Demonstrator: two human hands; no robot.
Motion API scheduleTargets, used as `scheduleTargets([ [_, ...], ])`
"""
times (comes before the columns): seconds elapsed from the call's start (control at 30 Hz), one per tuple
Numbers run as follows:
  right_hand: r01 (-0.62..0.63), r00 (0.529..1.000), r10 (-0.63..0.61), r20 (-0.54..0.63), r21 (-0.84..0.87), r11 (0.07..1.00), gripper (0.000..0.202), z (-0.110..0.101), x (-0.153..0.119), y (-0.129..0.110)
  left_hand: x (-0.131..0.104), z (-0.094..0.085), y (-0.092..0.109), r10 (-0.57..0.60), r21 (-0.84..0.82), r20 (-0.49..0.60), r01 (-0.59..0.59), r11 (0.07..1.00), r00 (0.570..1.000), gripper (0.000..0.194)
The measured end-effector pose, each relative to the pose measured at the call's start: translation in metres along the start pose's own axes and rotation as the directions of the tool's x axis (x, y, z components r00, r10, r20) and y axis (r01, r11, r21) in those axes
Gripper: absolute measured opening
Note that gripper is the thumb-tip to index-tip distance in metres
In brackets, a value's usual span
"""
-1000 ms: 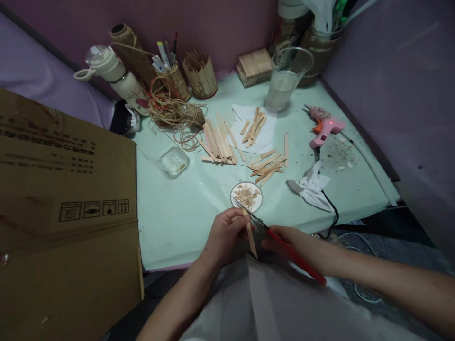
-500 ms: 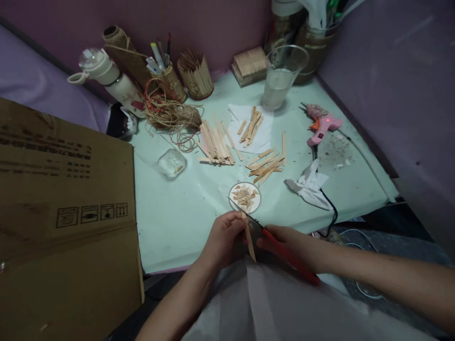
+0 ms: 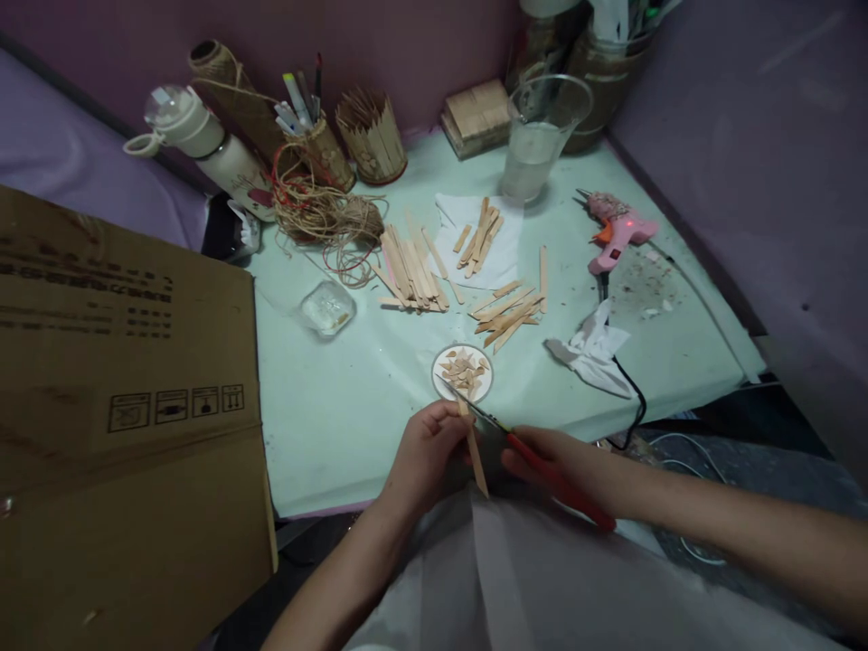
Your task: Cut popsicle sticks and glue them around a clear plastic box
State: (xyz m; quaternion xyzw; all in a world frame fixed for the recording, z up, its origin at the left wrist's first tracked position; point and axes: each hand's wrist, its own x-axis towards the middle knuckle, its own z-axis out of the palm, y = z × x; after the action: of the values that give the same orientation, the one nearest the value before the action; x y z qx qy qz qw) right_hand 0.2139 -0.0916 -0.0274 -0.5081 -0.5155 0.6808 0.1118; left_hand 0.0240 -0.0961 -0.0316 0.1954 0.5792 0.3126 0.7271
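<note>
Between thumb and fingers, my left hand pinches a flat wooden craft stick that slants down toward my lap. My right hand is wrapped round the red handles of a pair of scissors. Their blades point up and left, crossing at the top end of the stick. Just beyond the blade tips, a small round white dish holds many small cut wooden pieces. Farther back lie a pile of cut sticks and a bundle of whole sticks.
A pink glue gun with a lit red light lies at the right, near crumpled tissue. A plastic cup of liquid stands behind. Tangled twine, a bottle and a clear small dish are at left, beside a cardboard box.
The scissors and my right hand have shifted slightly right, with the blades still at the stick's top end. The left hand keeps its pinch. The view has moved a little.
</note>
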Motion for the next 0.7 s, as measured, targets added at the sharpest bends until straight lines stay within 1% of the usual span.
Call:
scheduleTargets([
  [0.07, -0.035, 0.996, 0.036, 0.085, -0.006, 0.999, 0.045, -0.01, -0.003, -0.004, -0.005, -0.008, 0.006, 0.035, 0.01, -0.018, -0.035, 0.999, 0.999, 0.025],
  [0.13, -0.047, 0.995, 0.043, 0.089, 0.033, 0.998, 0.05, -0.02, -0.004, -0.005, -0.007, -0.018, 0.018, 0.101, 0.036, -0.066, -0.099, 0.994, 0.993, 0.028],
  [0.2, -0.033, 0.996, 0.017, 0.089, 0.174, 0.984, 0.056, -0.027, -0.002, 0.0, -0.006, -0.027, 0.033, 0.203, 0.108, -0.118, -0.191, 0.976, 0.972, 0.029],
  [0.23, -0.036, 0.995, 0.007, 0.1, 0.29, 0.956, 0.058, -0.029, 0.001, 0.004, -0.003, -0.03, 0.042, 0.262, 0.162, -0.134, -0.24, 0.957, 0.956, 0.029],
  [0.27, -0.046, 0.994, -0.001, 0.111, 0.426, 0.904, 0.06, -0.029, 0.003, 0.008, 0.002, -0.032, 0.051, 0.321, 0.223, -0.138, -0.286, 0.932, 0.937, 0.029],
  [0.33, -0.064, 0.993, -0.014, 0.113, 0.654, 0.754, 0.059, -0.03, 0.011, 0.019, 0.015, -0.028, 0.07, 0.431, 0.359, -0.113, -0.367, 0.858, 0.895, 0.026],
  [0.4, -0.049, 0.993, -0.054, 0.105, 0.784, 0.619, 0.058, -0.03, 0.019, 0.028, 0.033, -0.015, 0.088, 0.526, 0.515, -0.05, -0.429, 0.742, 0.849, 0.022],
  [0.47, -0.04, 0.986, -0.118, 0.12, 0.849, 0.527, 0.059, -0.033, 0.026, 0.035, 0.053, 0.003, 0.101, 0.601, 0.68, 0.049, -0.467, 0.565, 0.798, 0.02],
  [0.5, -0.044, 0.98, -0.149, 0.134, 0.87, 0.491, 0.058, -0.035, 0.029, 0.038, 0.062, 0.013, 0.105, 0.623, 0.745, 0.102, -0.475, 0.469, 0.775, 0.021],
  [0.53, -0.047, 0.973, -0.18, 0.145, 0.886, 0.461, 0.056, -0.036, 0.031, 0.04, 0.071, 0.023, 0.108, 0.627, 0.791, 0.163, -0.481, 0.378, 0.762, 0.023],
  [0.57, -0.045, 0.966, -0.211, 0.15, 0.899, 0.435, 0.055, -0.037, 0.033, 0.041, 0.079, 0.032, 0.111, 0.611, 0.823, 0.221, -0.481, 0.301, 0.76, 0.024],
  [0.6, -0.039, 0.959, -0.241, 0.151, 0.909, 0.414, 0.053, -0.038, 0.035, 0.042, 0.086, 0.039, 0.114, 0.573, 0.844, 0.278, -0.481, 0.237, 0.771, 0.025],
  [0.63, -0.031, 0.951, -0.269, 0.15, 0.916, 0.399, 0.052, -0.038, 0.036, 0.044, 0.092, 0.044, 0.116, 0.534, 0.857, 0.322, -0.48, 0.185, 0.782, 0.025],
  [0.7, -0.013, 0.936, -0.32, 0.143, 0.927, 0.376, 0.05, -0.037, 0.038, 0.045, 0.103, 0.05, 0.125, 0.497, 0.874, 0.358, -0.471, 0.119, 0.79, 0.026],
])
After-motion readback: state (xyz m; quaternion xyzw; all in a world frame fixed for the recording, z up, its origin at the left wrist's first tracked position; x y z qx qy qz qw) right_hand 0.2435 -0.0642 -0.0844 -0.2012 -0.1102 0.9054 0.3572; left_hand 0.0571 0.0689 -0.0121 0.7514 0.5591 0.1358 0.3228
